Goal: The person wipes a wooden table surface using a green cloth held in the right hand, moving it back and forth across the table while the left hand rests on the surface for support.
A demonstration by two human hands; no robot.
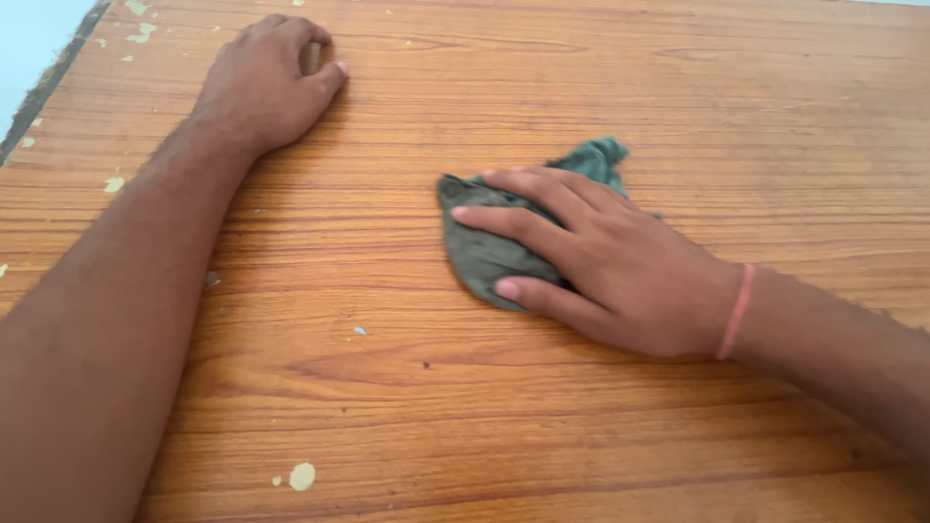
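Note:
A crumpled grey-green cloth [481,254] lies on the wooden table top [542,87], near its middle. My right hand [601,261] lies flat on the cloth with fingers spread, pressing it against the wood; a pink band circles that wrist. My left hand [266,82] rests on the table at the far left, fingers curled loosely under, holding nothing. The left forearm stretches along the table toward the near left corner.
The wood-grain surface has chipped pale spots [302,476] near the front and along the left edge [48,77]. A tiny blue speck [359,330] lies left of the cloth.

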